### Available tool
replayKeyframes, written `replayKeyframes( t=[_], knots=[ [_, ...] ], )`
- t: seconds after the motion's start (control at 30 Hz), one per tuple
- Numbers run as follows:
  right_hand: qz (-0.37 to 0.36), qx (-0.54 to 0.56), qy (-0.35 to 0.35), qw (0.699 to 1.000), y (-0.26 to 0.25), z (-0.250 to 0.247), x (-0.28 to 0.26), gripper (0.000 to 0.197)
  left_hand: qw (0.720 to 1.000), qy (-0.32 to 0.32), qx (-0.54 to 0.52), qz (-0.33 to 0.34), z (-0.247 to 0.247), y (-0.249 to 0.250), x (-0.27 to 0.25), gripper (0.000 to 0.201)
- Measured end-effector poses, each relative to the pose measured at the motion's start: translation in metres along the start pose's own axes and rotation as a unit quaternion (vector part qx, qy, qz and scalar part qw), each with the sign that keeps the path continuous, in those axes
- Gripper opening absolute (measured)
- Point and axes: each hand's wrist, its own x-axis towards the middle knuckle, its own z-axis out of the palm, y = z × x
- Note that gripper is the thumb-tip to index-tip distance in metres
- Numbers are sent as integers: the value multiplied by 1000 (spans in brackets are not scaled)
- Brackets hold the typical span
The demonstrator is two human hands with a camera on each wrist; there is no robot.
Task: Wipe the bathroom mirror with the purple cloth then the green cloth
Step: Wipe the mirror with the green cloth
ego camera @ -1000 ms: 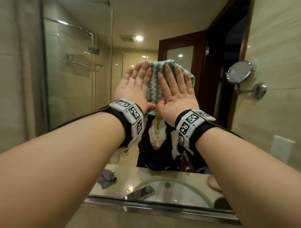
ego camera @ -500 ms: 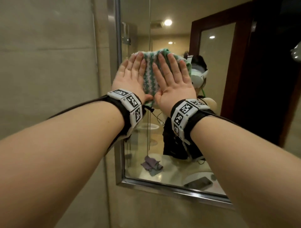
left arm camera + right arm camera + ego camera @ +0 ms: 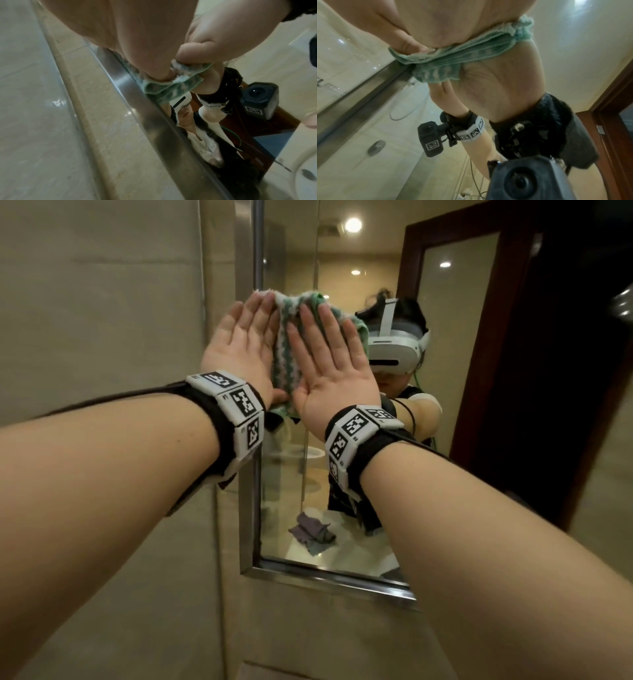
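Both forearms are extended forward and upward, side by side. The left hand (image 3: 239,350) and right hand (image 3: 330,368) are held flat — fingers straight, close together, pointing up — palms pressed forward. A marker-tiled band on a black strap is worn at each wrist.

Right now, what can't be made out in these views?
- Glass under the green cloth: hidden by the cloth and both hands, every view.
- Left hand fingertips: hidden in the left wrist view by its palm.
- Purple cloth: only its reflection shows, head view.
- Mirror right side: cut off, head view.
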Motion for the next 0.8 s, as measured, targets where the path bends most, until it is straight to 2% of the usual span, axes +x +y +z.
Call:
replayKeyframes(
  t=[0.2, 0.3, 0.53, 0.8],
  knots=[
    [-24, -16, 0, 1000, 30, 1, -16, 66, 997, -20, -73, -11, -9, 26, -5, 102],
    [-16, -24, 3, 1000, 49, 0, -27, 65, 996, -2, -94, 2, -19, 41, -5, 100],
    [31, -28, 8, 999, 112, -5, -68, 64, 992, 48, -110, 47, -60, 96, -9, 97],
    [98, -34, -7, 995, 213, -8, -140, 64, 980, 89, -142, 112, -124, 192, -17, 99]
  ],
)
